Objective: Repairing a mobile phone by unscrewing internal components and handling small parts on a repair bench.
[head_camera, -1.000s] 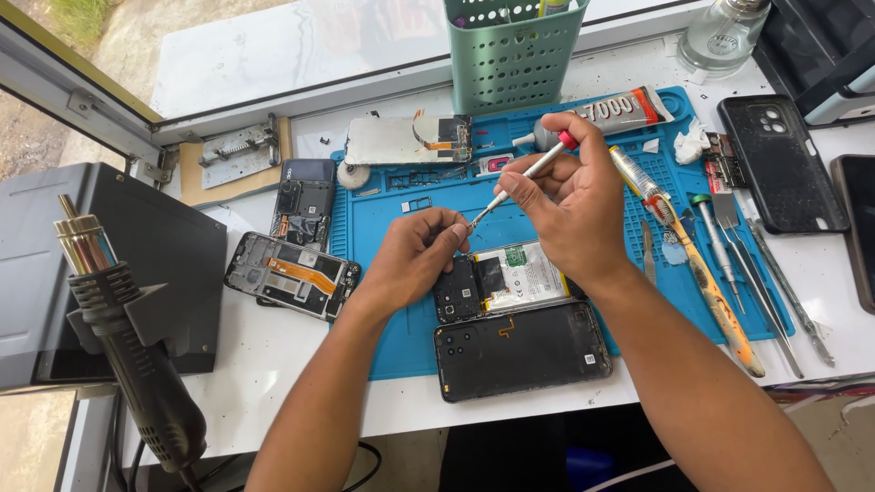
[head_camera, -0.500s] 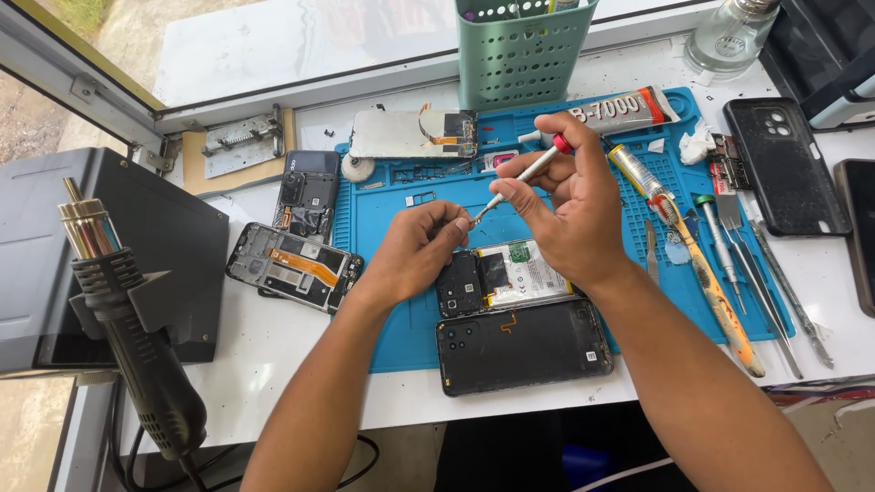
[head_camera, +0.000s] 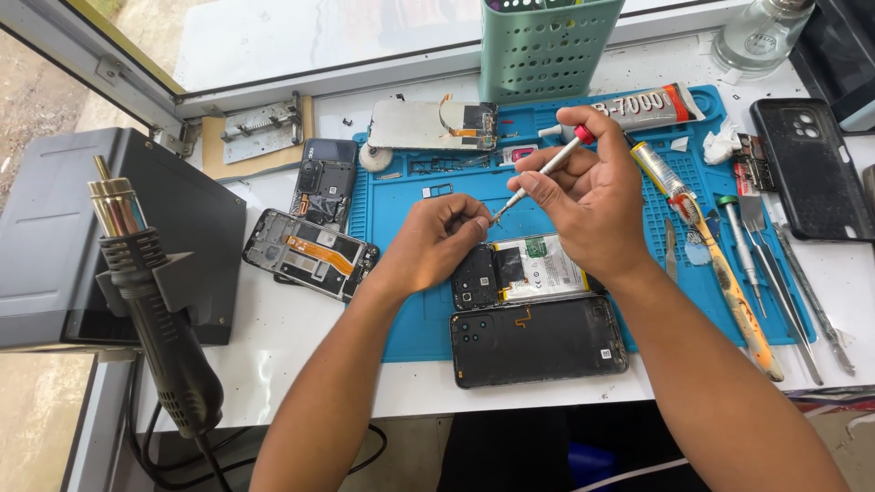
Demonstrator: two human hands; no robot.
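Observation:
An opened phone (head_camera: 524, 269) with its battery showing lies on the blue work mat (head_camera: 401, 319). My right hand (head_camera: 592, 196) holds a thin silver screwdriver (head_camera: 545, 171) with a red cap, its tip pointing down-left. My left hand (head_camera: 439, 239) is closed beside that tip, fingertips pinched at the phone's upper left corner. A black back cover (head_camera: 538, 340) lies just in front of the opened phone.
A hot-air gun (head_camera: 150, 301) stands at the left by a grey box (head_camera: 64, 237). Two more opened phones (head_camera: 310, 251) lie left of the mat. Tweezers, a toothbrush (head_camera: 720, 264), a glue tube (head_camera: 652, 107), a green basket (head_camera: 547, 50) and a black case (head_camera: 807, 169) sit around.
Both hands have stayed over the opened phone; the screwdriver tip has lifted slightly toward my left fingertips. The view has shifted a little.

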